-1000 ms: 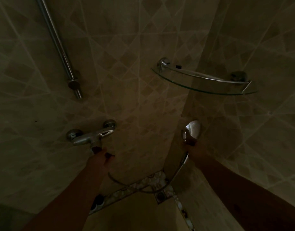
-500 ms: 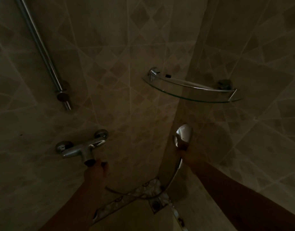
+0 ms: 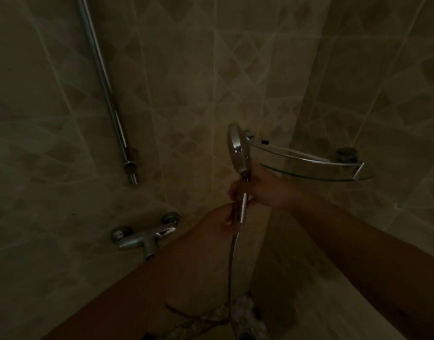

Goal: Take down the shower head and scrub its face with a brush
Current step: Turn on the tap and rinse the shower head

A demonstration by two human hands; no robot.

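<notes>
The round chrome shower head (image 3: pixel 236 146) with its slim metal handle stands upright just right of the frame's centre, off the wall and held in front of the tiled corner. Its long axis runs almost vertical, the disc on top seen nearly edge-on, so I cannot tell which way the spray face looks. The right hand (image 3: pixel 262 186) wraps the upper handle just under the disc, fingers curled round it. The left hand (image 3: pixel 217 222) grips the lower end of the handle, directly below the right one. From there the thin metal hose (image 3: pixel 232 268) hangs down to the bottom of the frame.

No brush shows anywhere in this dim view. The taking-down looks finished; scrubbing is not begun. My judgement is that one hand must let go to fetch a brush, while the other turns the face toward the person.

The clear glass corner shelf (image 3: pixel 316 174) sits just behind the right hand, the chrome mixer tap (image 3: pixel 142 238) lower left, the chrome riser rail (image 3: pixel 105 89) upper left.
</notes>
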